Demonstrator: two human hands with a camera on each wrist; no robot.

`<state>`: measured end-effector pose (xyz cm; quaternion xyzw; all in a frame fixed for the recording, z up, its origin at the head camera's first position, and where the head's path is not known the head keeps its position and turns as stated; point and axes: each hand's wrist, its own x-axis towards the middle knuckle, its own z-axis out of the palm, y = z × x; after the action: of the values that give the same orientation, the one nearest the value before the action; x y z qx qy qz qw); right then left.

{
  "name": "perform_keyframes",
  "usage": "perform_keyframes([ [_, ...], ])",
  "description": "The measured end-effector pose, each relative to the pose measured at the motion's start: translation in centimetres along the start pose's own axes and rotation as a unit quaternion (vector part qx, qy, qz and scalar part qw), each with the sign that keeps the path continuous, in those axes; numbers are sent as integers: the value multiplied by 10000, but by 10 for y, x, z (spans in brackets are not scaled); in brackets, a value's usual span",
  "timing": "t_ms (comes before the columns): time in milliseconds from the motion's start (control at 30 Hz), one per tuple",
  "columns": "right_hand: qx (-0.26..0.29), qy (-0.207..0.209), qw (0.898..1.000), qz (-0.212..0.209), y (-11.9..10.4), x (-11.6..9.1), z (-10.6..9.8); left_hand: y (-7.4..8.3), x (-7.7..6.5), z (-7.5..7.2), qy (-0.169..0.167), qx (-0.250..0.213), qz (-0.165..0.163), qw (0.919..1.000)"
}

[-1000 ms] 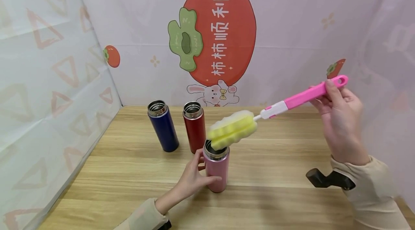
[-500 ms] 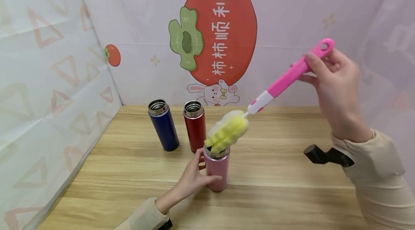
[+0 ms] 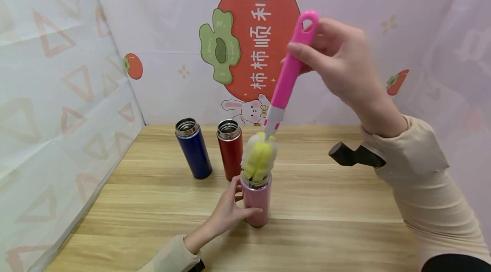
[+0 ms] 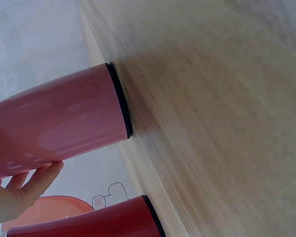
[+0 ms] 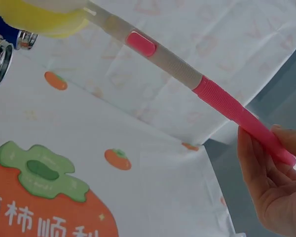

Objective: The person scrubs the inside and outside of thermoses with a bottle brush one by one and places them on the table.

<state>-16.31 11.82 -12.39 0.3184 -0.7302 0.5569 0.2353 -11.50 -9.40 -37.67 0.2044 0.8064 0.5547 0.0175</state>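
Note:
A pink bottle [image 3: 256, 204] stands upright and lidless on the table, its black base showing in the left wrist view. My left hand [image 3: 229, 209] grips it from the left, thumb across the front and fingers round the back. High on the right, my right hand [image 3: 337, 56] pinches the pink handle of a bottle brush [image 3: 285, 80] near its looped end. The brush tilts steeply down to the left. Its yellow and white sponge head [image 3: 259, 157] sits at the bottle's mouth, the lower tip just inside the rim.
Behind the pink bottle stand a red bottle [image 3: 230, 152] and a blue bottle [image 3: 194, 150], both upright with open mouths. A printed cloth backdrop [image 3: 168, 20] rises at the rear of the wooden table [image 3: 318, 238], with more cloth at the left and right.
My right hand has moved left and up, swinging the brush from nearly level to steep. The sponge's tip has come down into the bottle's mouth. My left hand has stayed put.

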Motion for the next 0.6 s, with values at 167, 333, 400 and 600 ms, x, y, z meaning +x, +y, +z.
perform_keyframes([
  [167,-875,-344,9952,-287,-6,2,15,-2,0,0,-24,-42,5,10000],
  [333,-808,-837,9927,-330,-3,2,26,-2,0,0,-43,-120,-25,9999],
  [400,-647,-991,9926,-263,-1,1,30,-2,1,0,-50,-133,-45,9999],
  [600,-490,-1171,9917,-195,4,-3,34,-2,1,1,-31,-96,-41,9999],
])
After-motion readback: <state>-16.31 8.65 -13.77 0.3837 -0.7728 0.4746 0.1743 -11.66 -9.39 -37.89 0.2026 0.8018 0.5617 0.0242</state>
